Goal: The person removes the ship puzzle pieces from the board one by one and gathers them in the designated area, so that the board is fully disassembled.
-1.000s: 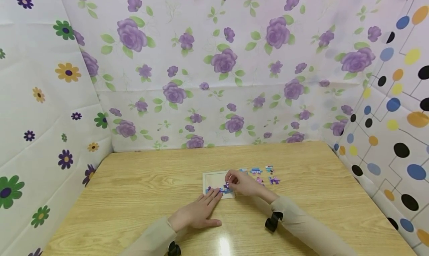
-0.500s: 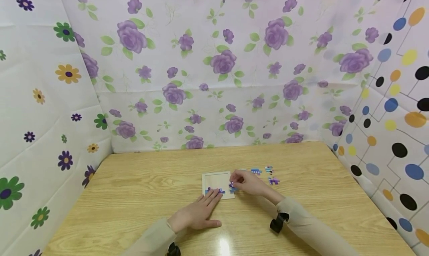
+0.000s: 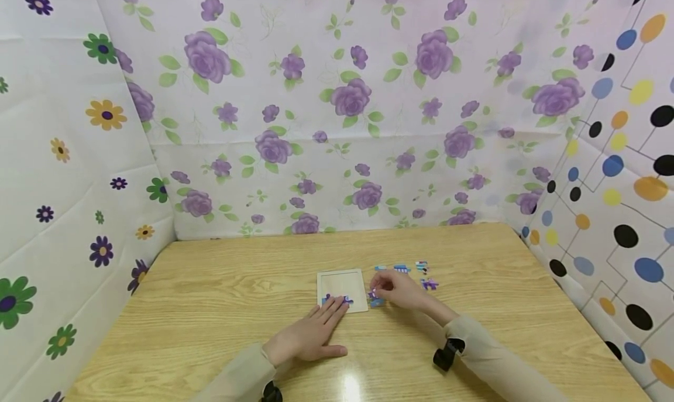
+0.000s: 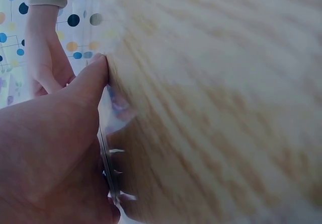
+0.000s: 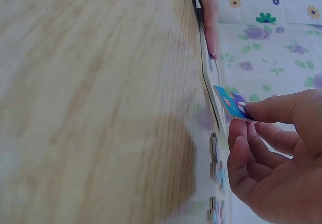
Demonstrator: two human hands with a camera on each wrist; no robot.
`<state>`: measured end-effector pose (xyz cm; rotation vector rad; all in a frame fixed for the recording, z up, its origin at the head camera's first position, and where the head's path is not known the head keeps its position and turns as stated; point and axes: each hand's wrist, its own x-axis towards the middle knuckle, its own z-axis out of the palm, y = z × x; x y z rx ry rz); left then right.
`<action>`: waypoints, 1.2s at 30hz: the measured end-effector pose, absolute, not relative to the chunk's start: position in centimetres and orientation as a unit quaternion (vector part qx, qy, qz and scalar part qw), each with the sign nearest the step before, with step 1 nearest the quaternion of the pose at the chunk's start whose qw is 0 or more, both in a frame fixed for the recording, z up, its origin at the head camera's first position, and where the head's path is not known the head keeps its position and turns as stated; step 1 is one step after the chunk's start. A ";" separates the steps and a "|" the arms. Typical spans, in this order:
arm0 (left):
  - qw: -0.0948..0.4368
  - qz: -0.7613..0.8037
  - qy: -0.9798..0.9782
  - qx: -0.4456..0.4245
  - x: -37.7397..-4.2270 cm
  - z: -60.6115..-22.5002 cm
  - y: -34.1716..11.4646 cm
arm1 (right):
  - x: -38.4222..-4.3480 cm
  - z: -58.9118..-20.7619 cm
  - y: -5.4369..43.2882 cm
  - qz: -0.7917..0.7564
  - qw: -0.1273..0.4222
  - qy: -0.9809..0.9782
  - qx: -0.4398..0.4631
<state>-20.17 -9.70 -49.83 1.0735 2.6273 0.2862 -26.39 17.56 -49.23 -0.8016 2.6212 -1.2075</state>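
Note:
Near the middle of the table lies a shallow square puzzle tray (image 3: 342,282) with a pale rim. My left hand (image 3: 308,335) rests flat on its lower edge, fingers straight, over blue and purple jigsaw pieces (image 3: 329,299) that it partly covers. Just right of the tray, my right hand (image 3: 400,288) pinches a blue and purple jigsaw piece (image 3: 376,302) between thumb and fingertips. In the right wrist view this jigsaw piece (image 5: 229,102) is tilted and held above the table. The left wrist view shows mostly the thumb side of my left hand (image 4: 50,148).
Loose jigsaw pieces lie right of the tray: a blue one (image 3: 402,268), a striped one (image 3: 423,267), a purple one (image 3: 429,284) and a light blue one (image 3: 380,268) beside my right hand. Patterned cloth walls (image 3: 337,174) stand behind the table (image 3: 237,273) and at both sides.
My right hand has moved right, carrying the jigsaw piece from the tray's lower right to just outside its rim. A pink loose piece has become hidden behind that hand. My left hand stays put.

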 end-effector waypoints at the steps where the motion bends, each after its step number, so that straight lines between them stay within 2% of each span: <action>1: 0.141 0.100 0.912 0.373 -20.2 -50.0 -9.7 | -26.3 -49.3 17.7 -0.402 0.072 0.873 -0.266; 7: 0.141 0.101 0.911 0.373 -20.2 -49.7 -9.7 | -26.2 -49.6 18.7 -0.408 0.068 0.873 -0.257; 20: 0.146 0.098 0.908 0.380 -20.3 -49.6 -9.8 | -25.7 -49.2 20.5 -0.433 0.100 0.871 -0.209; 36: 0.149 0.099 0.907 0.380 -19.8 -48.7 -9.6 | -25.1 -49.1 20.0 -0.380 0.072 0.912 -0.137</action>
